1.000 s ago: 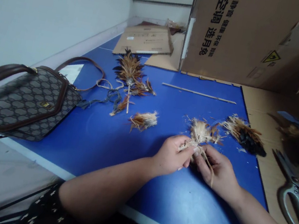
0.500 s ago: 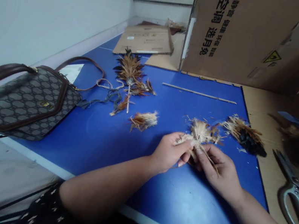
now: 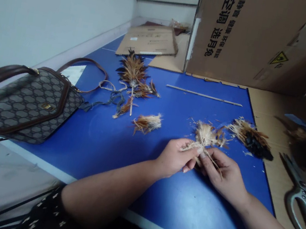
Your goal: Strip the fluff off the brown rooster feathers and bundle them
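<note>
Both hands meet over a blue table top (image 3: 101, 141). My left hand (image 3: 173, 158) pinches a small bundle of pale feathers (image 3: 191, 146) between thumb and fingers. My right hand (image 3: 221, 173) grips the same bundle from the other side, with thin quills lying across its fingers. Just beyond the hands lies a loose heap of cream and brown feathers (image 3: 207, 133). A pile of darker, black-tipped feathers (image 3: 250, 138) lies to its right.
A patterned brown handbag (image 3: 22, 102) lies at the left. More feather tufts (image 3: 147, 122) and a bound feather bunch (image 3: 132, 72) lie further back. Large scissors (image 3: 301, 198) rest on cardboard at the right. A big cardboard box (image 3: 251, 37) stands behind, with a thin stick (image 3: 203, 95) before it.
The hands have shifted slightly while working the bundle: the left hand's pinch moved a little up and the quills turned across the right fingers. Everything else stays put.
</note>
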`<state>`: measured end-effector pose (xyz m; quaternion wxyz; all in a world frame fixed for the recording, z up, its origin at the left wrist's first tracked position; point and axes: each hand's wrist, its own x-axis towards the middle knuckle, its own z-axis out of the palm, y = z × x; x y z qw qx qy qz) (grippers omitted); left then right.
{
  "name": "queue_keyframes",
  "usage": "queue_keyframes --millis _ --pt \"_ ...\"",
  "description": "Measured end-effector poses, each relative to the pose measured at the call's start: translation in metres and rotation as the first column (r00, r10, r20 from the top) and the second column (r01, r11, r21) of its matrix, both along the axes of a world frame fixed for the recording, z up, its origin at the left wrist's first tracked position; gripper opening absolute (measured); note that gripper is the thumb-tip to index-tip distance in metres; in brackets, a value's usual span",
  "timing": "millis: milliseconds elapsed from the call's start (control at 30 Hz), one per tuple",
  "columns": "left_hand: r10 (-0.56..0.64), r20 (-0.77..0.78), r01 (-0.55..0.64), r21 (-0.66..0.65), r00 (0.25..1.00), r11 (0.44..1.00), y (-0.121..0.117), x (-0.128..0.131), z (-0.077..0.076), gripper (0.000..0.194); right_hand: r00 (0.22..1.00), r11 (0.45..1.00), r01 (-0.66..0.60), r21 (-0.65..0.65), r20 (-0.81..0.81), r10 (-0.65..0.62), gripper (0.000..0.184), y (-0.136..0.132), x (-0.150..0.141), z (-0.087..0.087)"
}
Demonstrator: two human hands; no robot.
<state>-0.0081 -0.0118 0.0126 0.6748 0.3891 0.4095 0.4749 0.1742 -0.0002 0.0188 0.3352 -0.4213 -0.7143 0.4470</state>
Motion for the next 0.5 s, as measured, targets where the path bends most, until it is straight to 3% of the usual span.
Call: queue_keyframes --millis 367,500 --pt "0.07 0.064 -0.069 -0.017 0.996 0.997 0.0008 0.0006 -0.0024 0.034 0.999 0.999 -0.045 -0.012 -0.009 0.045 0.029 -0.0011 0.001 -0.0018" --pt "0.042 0.093 -0.041 -0.013 0.995 0.999 0.0011 0.0004 -0.0034 0.034 0.999 0.998 -0.054 0.012 0.001 0.054 0.031 -0.0014 0.0011 0.0006"
